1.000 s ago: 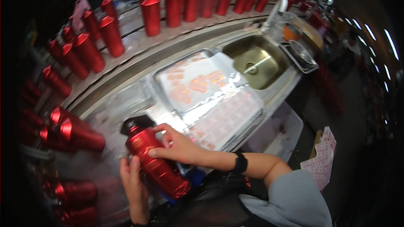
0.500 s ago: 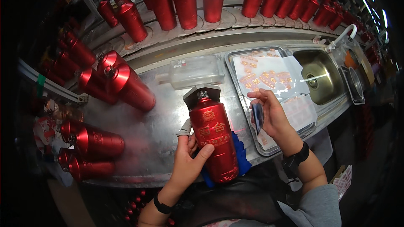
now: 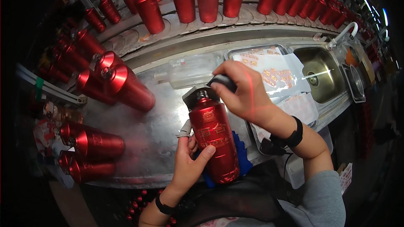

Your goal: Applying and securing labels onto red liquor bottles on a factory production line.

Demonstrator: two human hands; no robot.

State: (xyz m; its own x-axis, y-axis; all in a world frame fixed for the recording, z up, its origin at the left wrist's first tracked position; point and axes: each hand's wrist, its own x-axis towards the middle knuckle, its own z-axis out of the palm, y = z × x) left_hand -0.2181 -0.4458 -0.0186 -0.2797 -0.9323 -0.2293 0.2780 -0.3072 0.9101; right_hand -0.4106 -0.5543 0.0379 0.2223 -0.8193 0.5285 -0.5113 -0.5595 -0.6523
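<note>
A shiny red bottle with gold raised decoration lies tilted toward me, its clear neck at the far end. My left hand grips its left side, thumb on the front; one finger has a whitish wrap. Behind the bottle's neck stands a dark angular support, and a blue cloth lies under its body. In my right hand, closed above the neck, is a small dark smooth piece whose kind I cannot make out. A thin red light line crosses that hand.
Right of the bottle, a metal tray holds white sheets with gold-orange stickers, beside a sink. A clear bottle lies behind. Several red bottles stand or lie left; others line the conveyor.
My right hand has moved left from beside the tray to above the bottle's neck, turning over with the dark piece. The left hand stays put. Bottles on the conveyor have shifted.
</note>
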